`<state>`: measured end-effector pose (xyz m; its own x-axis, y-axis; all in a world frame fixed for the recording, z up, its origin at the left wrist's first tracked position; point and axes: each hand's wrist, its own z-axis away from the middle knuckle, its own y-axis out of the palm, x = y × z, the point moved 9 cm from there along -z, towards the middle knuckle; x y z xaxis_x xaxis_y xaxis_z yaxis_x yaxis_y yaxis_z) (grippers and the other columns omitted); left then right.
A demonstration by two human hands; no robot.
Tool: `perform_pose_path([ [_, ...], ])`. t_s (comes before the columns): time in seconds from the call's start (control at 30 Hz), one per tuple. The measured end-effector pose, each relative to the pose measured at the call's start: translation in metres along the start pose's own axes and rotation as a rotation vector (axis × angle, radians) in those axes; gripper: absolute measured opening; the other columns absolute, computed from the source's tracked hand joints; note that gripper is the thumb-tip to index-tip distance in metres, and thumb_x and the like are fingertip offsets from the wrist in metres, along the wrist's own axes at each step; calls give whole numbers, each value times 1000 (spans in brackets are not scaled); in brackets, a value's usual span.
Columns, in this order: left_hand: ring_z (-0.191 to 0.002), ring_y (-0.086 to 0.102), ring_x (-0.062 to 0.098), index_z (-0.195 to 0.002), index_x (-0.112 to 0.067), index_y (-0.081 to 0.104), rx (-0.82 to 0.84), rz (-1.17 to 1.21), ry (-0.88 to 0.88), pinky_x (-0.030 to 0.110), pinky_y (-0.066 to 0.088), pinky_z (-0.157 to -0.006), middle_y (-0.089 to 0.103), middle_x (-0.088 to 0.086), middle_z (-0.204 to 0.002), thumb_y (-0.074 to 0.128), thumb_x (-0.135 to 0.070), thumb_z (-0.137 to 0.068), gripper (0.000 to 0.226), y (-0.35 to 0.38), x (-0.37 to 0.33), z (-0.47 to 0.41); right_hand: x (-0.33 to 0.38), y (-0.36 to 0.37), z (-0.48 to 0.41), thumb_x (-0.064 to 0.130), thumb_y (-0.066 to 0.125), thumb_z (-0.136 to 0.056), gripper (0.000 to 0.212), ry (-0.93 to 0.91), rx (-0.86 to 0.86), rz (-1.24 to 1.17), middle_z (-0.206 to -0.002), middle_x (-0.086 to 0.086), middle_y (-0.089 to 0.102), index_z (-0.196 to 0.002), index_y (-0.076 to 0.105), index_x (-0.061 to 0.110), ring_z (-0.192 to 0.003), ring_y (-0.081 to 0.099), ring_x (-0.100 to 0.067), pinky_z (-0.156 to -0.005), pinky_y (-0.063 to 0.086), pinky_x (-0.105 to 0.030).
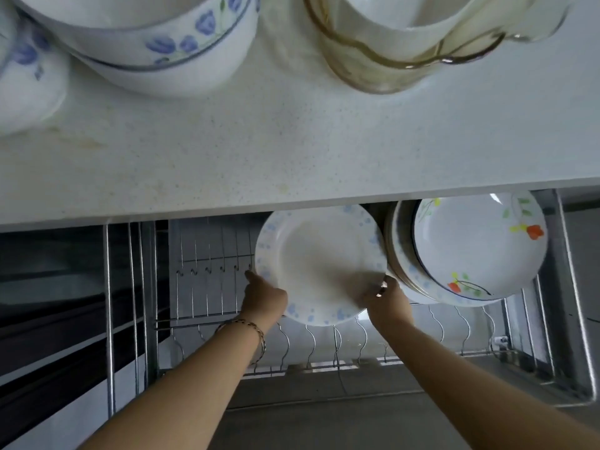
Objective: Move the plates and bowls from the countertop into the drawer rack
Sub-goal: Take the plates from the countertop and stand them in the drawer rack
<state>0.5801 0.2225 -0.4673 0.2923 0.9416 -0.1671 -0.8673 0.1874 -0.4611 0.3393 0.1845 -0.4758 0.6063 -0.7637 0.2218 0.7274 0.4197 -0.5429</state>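
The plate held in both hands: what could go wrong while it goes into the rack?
1. The plate has its right rim close to the racked plates and may chip them.
2. Its top rim sits just under the countertop and could strike its edge.
3. The left hand and right hand grip only the rim, so it might slip onto the rack.

Up on the countertop (pixel 292 151), stacked bowls (pixel 156 50) sit far back on the left, another dish (pixel 26 76) at the left edge beside them; over to the right, a glass bowl (pixel 389 73) with a smaller bowl (pixel 406 14) nested in it; below the counter's near edge, the drawer rack (pixel 568 287) stands open; a row of plates (pixel 477 245) leans in its right end; just left of that row, a plate (pixel 319 264) above the wire dividers (pixel 311 342), left hand (pixel 263 293) on its left rim, right hand (pixel 388 298) at its lower right rim.
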Motion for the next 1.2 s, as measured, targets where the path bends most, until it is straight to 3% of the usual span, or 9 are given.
perform_pose_path([
  [0.07, -125, 45, 37, -144, -4, 21, -52, -165, 55, 38, 44, -98, 35, 21, -141, 44, -4, -89, 59, -10, -8, 15, -1, -4, 8, 13, 49, -91, 34, -20, 119, 173, -120, -18, 64, -123, 52, 1, -112, 58, -32, -86, 43, -29],
  [0.2, -119, 52, 28, -129, -9, 48, 46, -345, 300, 26, 43, -94, 51, 12, -134, 42, -7, -89, 40, -5, -51, 66, 7, -22, 39, 12, 50, -90, 37, -131, 365, 338, -120, -25, 62, -121, 56, -7, -89, 54, -21, -58, 36, -18],
  [0.4, -87, 48, 17, -100, -15, 61, 169, -427, 575, 21, 37, -76, 62, 4, -100, 41, -12, -90, 23, 26, -146, 179, 32, -145, 84, 18, 56, -85, 40, -282, 306, 235, -100, -8, 59, -124, 57, 7, -87, 56, -21, -71, 43, -24],
  [0.5, -81, 39, 16, -67, -22, 49, 130, -422, 644, 22, 31, -73, 38, -7, -66, 41, -6, -87, 27, 50, -198, 228, 36, -230, 95, 19, 55, -87, 39, -355, 220, 264, -116, -14, 64, -125, 57, 9, -94, 63, -24, -85, 49, -28],
  [0.7, -85, 52, 18, -62, -23, 44, 33, -345, 722, 23, 41, -67, 51, 1, -74, 44, -3, -89, 33, 121, -295, 330, 21, -406, 87, 17, 43, -94, 37, -513, 36, 351, -130, -13, 59, -127, 55, 6, -118, 57, -25, -99, 43, -28],
  [0.8, -92, 62, 24, -86, -15, 59, -46, -279, 739, 27, 49, -79, 63, 12, -95, 45, -4, -88, 19, 157, -341, 371, 5, -484, 72, 16, 40, -94, 41, -556, -19, 422, -136, -10, 54, -133, 50, 10, -123, 53, -24, -100, 42, -27],
  [0.87, -86, 57, 21, -87, -15, 56, -80, -252, 756, 26, 46, -77, 58, 9, -91, 43, -3, -87, 17, 176, -366, 394, -2, -526, 66, 15, 40, -92, 41, -586, -51, 471, -137, -9, 53, -132, 51, 12, -124, 51, -24, -101, 41, -28],
  [1.0, -80, 47, 19, -71, -14, 47, -132, -223, 731, 23, 37, -70, 48, 8, -86, 42, 2, -86, 23, 193, -400, 423, -1, -584, 72, 13, 43, -92, 40, -649, -70, 513, -137, -10, 53, -131, 53, 7, -126, 50, -25, -103, 40, -28],
  [1.2, -80, 52, 22, -88, -7, 53, -215, -120, 713, 25, 39, -61, 55, 13, -88, 41, -4, -91, 12, 179, -430, 438, 27, -623, 88, 15, 42, -94, 37, -755, -85, 557, -136, -10, 53, -129, 53, 7, -124, 51, -25, -99, 41, -29],
])
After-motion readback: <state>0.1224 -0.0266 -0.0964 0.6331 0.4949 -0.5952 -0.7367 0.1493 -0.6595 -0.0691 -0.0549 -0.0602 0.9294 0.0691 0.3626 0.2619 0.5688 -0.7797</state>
